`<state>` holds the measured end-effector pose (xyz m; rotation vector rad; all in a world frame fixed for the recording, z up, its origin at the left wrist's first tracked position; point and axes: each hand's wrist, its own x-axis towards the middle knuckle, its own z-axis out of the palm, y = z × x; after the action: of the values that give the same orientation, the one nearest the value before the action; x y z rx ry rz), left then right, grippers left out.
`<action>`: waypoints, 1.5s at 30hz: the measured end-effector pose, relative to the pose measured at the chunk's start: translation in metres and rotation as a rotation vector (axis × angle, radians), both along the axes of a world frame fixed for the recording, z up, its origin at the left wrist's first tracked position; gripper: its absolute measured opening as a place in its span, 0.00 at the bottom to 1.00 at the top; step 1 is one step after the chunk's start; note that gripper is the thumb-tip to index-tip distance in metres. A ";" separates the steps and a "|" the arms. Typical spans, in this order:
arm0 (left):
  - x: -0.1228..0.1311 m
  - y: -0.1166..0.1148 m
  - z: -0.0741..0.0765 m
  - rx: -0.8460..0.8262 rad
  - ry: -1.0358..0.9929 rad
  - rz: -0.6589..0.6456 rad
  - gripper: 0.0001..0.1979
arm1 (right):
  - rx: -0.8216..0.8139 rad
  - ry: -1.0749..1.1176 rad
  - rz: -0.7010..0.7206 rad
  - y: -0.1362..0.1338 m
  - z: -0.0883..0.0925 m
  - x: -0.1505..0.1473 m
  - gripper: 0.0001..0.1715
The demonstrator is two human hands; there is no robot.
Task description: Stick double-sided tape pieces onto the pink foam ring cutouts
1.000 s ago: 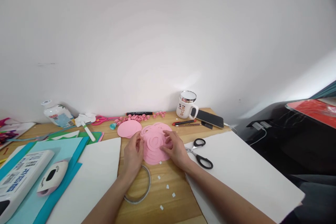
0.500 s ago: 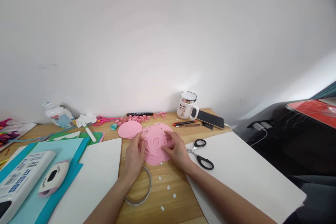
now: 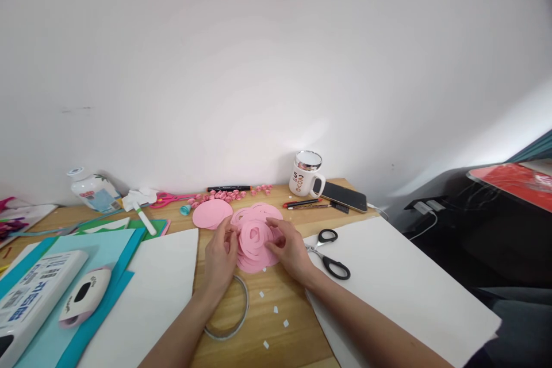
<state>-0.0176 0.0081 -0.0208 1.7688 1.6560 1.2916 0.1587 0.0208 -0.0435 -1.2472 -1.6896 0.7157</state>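
A spiral-cut pink paper circle (image 3: 253, 237) lies on top of a loose pile of similar pink spirals (image 3: 249, 264). My left hand (image 3: 222, 256) curls at the spiral's left edge, its fingertips bent against the paper. From the right, my right hand (image 3: 290, 246) pinches the spiral's edge between thumb and fingers. Just behind my left hand rests a stack of uncut pink circles (image 3: 211, 214). A roll of tape (image 3: 245, 305) lies in front, by my left wrist. Black-handled scissors (image 3: 330, 253) lie to the right on white paper.
A white mug (image 3: 305, 175), a phone (image 3: 340, 195) and pencils (image 3: 302, 203) stand or lie at the back. Small pink rolled pieces (image 3: 226, 195) sit along the wall. At left are coloured sheets (image 3: 103, 247) and a tape dispenser (image 3: 85, 296). White scraps (image 3: 276, 310) dot the wood.
My right hand has moved slightly left, closer to my left hand. The top spiral looks drawn in a little tighter between them. The view has shifted slightly.
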 end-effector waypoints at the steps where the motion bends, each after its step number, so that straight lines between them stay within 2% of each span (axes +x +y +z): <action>1: 0.001 0.000 0.001 0.007 -0.015 0.001 0.20 | 0.007 0.007 0.004 0.000 0.001 0.000 0.28; 5: 0.003 -0.002 0.006 0.006 -0.059 -0.003 0.19 | 0.019 0.038 -0.014 0.000 0.002 -0.001 0.26; 11: 0.003 -0.003 0.012 -0.039 -0.084 0.002 0.19 | -0.014 0.152 0.001 0.001 0.006 -0.003 0.09; 16: 0.005 -0.005 0.017 -0.049 -0.137 -0.018 0.19 | -0.203 0.394 0.073 0.002 0.009 -0.004 0.13; 23: 0.002 -0.007 0.018 -0.049 -0.150 0.038 0.18 | -0.285 0.711 0.107 0.003 0.019 -0.002 0.18; 27: 0.003 -0.006 0.019 -0.112 -0.155 -0.079 0.20 | -0.318 0.810 0.136 0.001 0.023 -0.002 0.19; 31: 0.009 -0.007 0.023 -0.109 -0.272 -0.233 0.18 | -0.402 0.815 0.197 -0.004 0.023 -0.006 0.20; 36: 0.010 -0.005 0.021 -0.216 -0.463 -0.232 0.18 | -0.459 0.695 0.320 -0.011 0.026 -0.009 0.20; 40: 0.007 -0.003 0.019 -0.238 -0.601 -0.300 0.20 | -0.384 0.655 0.265 -0.011 0.027 -0.008 0.19; 42: 0.008 -0.003 0.019 -0.246 -0.584 -0.312 0.20 | -0.350 0.655 0.218 -0.010 0.027 -0.008 0.19; 45: 0.009 -0.003 0.020 -0.252 -0.517 -0.291 0.18 | -0.406 0.639 0.201 -0.011 0.026 -0.009 0.22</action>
<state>-0.0089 0.0047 -0.0007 1.3225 1.1653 1.2106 0.1499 0.0099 -0.0176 -0.9611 -1.1717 1.4588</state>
